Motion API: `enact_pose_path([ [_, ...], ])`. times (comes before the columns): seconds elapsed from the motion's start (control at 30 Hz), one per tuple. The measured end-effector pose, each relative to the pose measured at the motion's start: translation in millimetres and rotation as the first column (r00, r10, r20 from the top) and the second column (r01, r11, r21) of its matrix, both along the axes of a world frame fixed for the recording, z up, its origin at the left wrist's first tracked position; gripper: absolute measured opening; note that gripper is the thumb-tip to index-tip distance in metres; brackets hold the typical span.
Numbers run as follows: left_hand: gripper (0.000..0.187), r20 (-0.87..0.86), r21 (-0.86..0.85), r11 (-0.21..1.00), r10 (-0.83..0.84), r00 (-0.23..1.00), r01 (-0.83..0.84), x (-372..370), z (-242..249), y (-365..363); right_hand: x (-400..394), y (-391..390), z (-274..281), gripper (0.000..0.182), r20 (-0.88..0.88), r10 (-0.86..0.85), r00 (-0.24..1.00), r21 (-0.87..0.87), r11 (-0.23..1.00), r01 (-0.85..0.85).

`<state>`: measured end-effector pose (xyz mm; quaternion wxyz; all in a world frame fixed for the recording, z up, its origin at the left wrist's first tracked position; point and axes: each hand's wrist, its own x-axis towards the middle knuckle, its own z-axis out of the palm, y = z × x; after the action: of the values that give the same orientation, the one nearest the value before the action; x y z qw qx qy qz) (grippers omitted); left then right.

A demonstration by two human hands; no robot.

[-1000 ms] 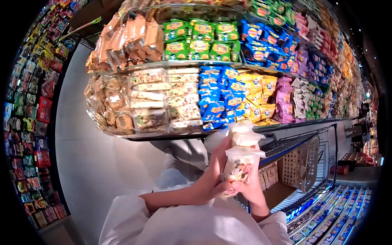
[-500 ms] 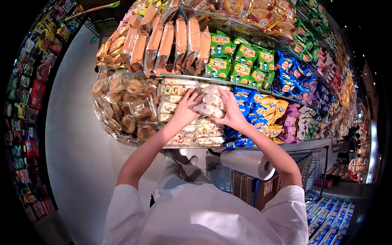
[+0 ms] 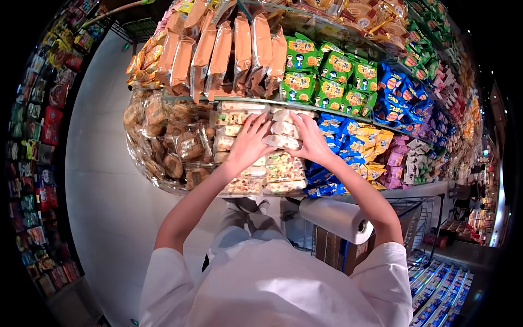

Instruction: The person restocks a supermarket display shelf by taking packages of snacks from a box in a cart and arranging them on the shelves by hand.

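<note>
White wrapped bars with coloured bits [image 3: 284,173] lie in stacked rows in a shelf compartment. My left hand [image 3: 250,143] rests on the bars at the middle of the compartment, its fingers spread. On the right, my right hand [image 3: 312,140] is curved round the right side of a few white-wrapped bars [image 3: 285,129], fingers over the top and thumb at the lower edge. The left thumb reaches toward the same bars. Green packets [image 3: 299,86] and orange-brown packs [image 3: 219,57] stand behind; round wrapped cookies [image 3: 189,146] lie to the left.
Blue packets [image 3: 333,128] and yellow packets [image 3: 370,143] lie right of the bars. A roll of plastic bags [image 3: 338,218] hangs under the shelf edge, above cartons in a wire cart [image 3: 406,210]. Another snack shelf [image 3: 50,125] lines the far left.
The bars by my right hand now sit lower, lined up on the stack, where they were tilted before. My hands moved slightly right, and the view shifted a little.
</note>
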<state>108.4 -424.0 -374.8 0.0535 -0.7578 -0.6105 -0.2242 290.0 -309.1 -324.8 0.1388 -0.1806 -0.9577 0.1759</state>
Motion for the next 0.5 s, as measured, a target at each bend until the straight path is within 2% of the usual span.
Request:
enact_pose_path([
  [0.03, 0.026, -0.027, 0.021, 1.000, 0.006, 1.000, -0.006, -2.2, -10.0, 1.1, 0.1, 2.1, -3.7, 0.098, 0.035, -0.010, 0.999, -0.001, 1.000, 0.010],
  [0.13, 0.025, -0.098, -0.093, 0.995, 0.030, 0.995, -0.039, -3.4, 6.4, -3.3, -1.0, 9.2, -8.0, 0.097, 0.079, -0.046, 0.996, -0.022, 0.999, 0.048],
  [0.2, 0.022, -0.101, -0.085, 0.996, 0.029, 0.994, -0.038, -2.9, 2.6, -1.4, -0.3, 16.7, -10.3, 0.096, 0.107, -0.034, 0.994, 0.029, 0.999, 0.031],
  [0.23, 0.022, -0.069, -0.017, 1.000, 0.017, 0.997, -0.018, -2.9, -2.3, -0.4, 0.0, 18.4, -11.6, 0.096, 0.173, -0.066, 0.983, 0.023, 0.998, 0.063],
  [0.27, 0.021, -0.039, 0.052, 0.999, 0.003, 0.999, -0.001, -4.3, -2.3, -0.1, -1.3, 18.1, -13.7, 0.096, 0.163, -0.072, 0.984, 0.020, 0.997, 0.069],
  [0.33, 0.025, -0.084, 0.038, 0.999, -0.031, 0.996, 0.034, -6.9, -1.9, -1.5, -4.7, 19.9, -17.9, 0.090, 0.086, -0.001, 0.996, 0.104, 0.995, -0.008],
  [0.37, 0.026, -0.089, 0.046, 0.998, -0.029, 0.996, 0.033, -6.6, -1.4, -1.4, -6.2, 21.9, -16.2, 0.092, 0.158, -0.007, 0.987, 0.055, 0.998, -0.002],
  [0.47, 0.026, -0.095, 0.065, 0.997, -0.033, 0.995, 0.040, -4.7, -1.0, -1.9, -7.7, 30.8, -19.0, 0.096, 0.135, 0.041, 0.990, 0.105, 0.993, -0.055],
  [0.5, 0.025, -0.099, 0.064, 0.997, -0.029, 0.995, 0.036, -5.1, -0.5, -1.8, -6.3, 32.7, -17.8, 0.096, 0.181, 0.032, 0.983, 0.029, 0.999, -0.038],
])
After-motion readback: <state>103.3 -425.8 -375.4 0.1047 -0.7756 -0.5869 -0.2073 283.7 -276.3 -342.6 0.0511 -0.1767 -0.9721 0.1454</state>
